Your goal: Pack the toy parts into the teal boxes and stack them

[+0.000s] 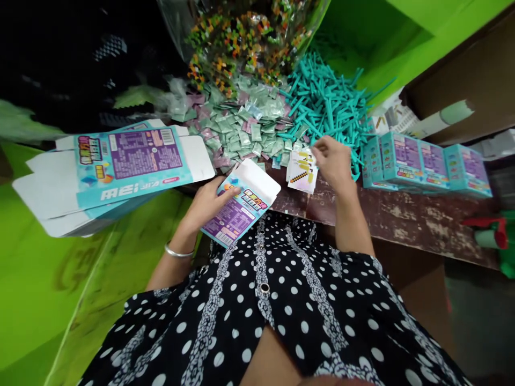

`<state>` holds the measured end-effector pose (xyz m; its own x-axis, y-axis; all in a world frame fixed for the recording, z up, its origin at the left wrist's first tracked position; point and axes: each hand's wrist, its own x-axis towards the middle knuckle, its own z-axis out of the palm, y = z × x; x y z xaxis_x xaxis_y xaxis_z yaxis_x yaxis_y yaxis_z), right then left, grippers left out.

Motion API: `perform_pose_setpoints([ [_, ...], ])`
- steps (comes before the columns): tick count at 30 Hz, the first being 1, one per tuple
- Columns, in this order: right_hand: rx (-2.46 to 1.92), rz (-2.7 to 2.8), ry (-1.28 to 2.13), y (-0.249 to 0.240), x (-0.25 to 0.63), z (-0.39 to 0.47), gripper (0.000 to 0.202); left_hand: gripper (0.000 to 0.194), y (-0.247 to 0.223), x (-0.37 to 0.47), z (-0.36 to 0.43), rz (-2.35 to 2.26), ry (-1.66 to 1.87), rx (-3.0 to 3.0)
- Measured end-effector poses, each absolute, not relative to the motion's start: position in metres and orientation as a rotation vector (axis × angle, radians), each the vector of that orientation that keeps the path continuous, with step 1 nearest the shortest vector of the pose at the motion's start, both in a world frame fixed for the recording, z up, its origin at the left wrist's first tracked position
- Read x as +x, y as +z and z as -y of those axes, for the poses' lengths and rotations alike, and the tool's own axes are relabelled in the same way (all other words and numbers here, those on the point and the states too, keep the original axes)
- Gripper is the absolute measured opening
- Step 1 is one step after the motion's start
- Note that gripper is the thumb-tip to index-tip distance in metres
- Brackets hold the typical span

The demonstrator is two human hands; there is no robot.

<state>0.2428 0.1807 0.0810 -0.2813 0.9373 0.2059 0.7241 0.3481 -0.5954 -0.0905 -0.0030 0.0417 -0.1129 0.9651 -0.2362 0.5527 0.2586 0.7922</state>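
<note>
A teal-and-purple printed cardboard box [251,214] is held tilted at the bench's front edge by the left hand [209,206], whose fingers are clamped on its side, the thumb laid across the printed face. Its white, open end is pointed up and away, a grip apparently chosen so that the mouth is left unobstructed. By the right hand [333,163], the upper right corner of white paper cards printed with yellow tool shapes [301,170] is touched; whether the fingers are closed on them cannot be told. The cards are set near the edge, presumably for easy reach.

Behind them, space is crowded by a heap of small green and pink plastic sachets [241,134] and a pile of slender teal sticks [330,99], backed by a clear bag of orange, green and yellow pieces [245,45]. Flattened teal-and-purple cartons [137,161] are stacked at left. At right, filled-out teal-and-purple boxes [406,161] are lined up on the worn, dark brown bench [396,212], where the way sideways is limited by them.
</note>
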Motion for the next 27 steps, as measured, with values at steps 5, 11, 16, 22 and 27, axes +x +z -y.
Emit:
perform_pose_setpoints([
  [5, -1.680, 2.146, 0.137, 0.042, 0.376, -0.216, 0.035, 0.057, 0.035, -0.096, 0.001, -1.786, 0.666, 1.420],
  [11, -1.380, 2.171, 0.129, 0.031, 0.403, -0.226, 0.046, 0.064, 0.033, -0.094, -0.004, -1.768, 0.655, 1.401],
  [16, -1.242, 2.014, 0.134, 0.077, 0.368, -0.266, 0.038, 0.057, 0.030, -0.094, -0.007, -1.709, 0.696, 1.410],
  [22, -1.113, 1.996, 0.319, 0.123, 0.193, -0.325, 0.038, 0.063, 0.029, -0.091, -0.010, -1.688, 0.623, 1.413],
  [27, -0.930, 2.374, 0.317, 0.113, -0.012, -0.342, 0.029, 0.062, 0.031, -0.090, -0.009, -1.699, 0.603, 1.441],
])
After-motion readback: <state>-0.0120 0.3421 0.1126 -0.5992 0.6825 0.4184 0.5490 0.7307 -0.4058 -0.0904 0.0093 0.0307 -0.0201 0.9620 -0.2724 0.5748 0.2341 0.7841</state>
